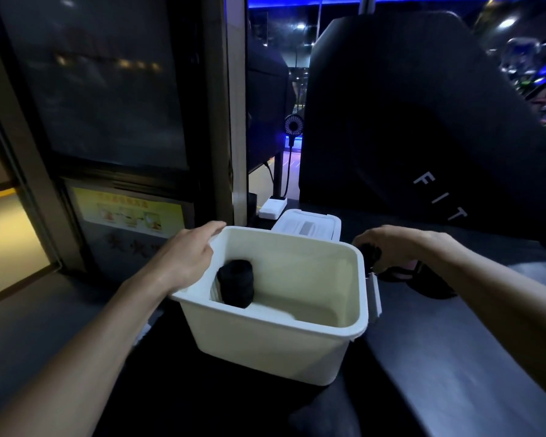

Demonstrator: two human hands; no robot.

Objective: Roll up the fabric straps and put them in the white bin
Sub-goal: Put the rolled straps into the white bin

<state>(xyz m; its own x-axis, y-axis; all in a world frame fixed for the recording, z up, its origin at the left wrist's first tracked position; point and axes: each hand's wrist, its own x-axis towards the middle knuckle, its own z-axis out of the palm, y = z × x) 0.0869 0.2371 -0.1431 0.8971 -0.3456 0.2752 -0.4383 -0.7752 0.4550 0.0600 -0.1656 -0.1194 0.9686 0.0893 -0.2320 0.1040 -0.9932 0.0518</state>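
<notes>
The white bin (275, 348) stands tilted in front of me on a dark surface. One rolled black strap (236, 287) lies inside it against the left wall. My left hand (186, 257) holds the bin's left rim, fingers over the edge. My right hand (391, 246) is just right of the bin, fingers curled round a black strap (371, 255). More dark strap with a pinkish part (413, 279) lies on the surface under that hand.
The bin's white lid (306, 225) lies behind it, with a small white box (273, 208) further back. A black padded seat marked FIT (423, 137) rises at the right. A dark window frame (221, 121) stands at the left.
</notes>
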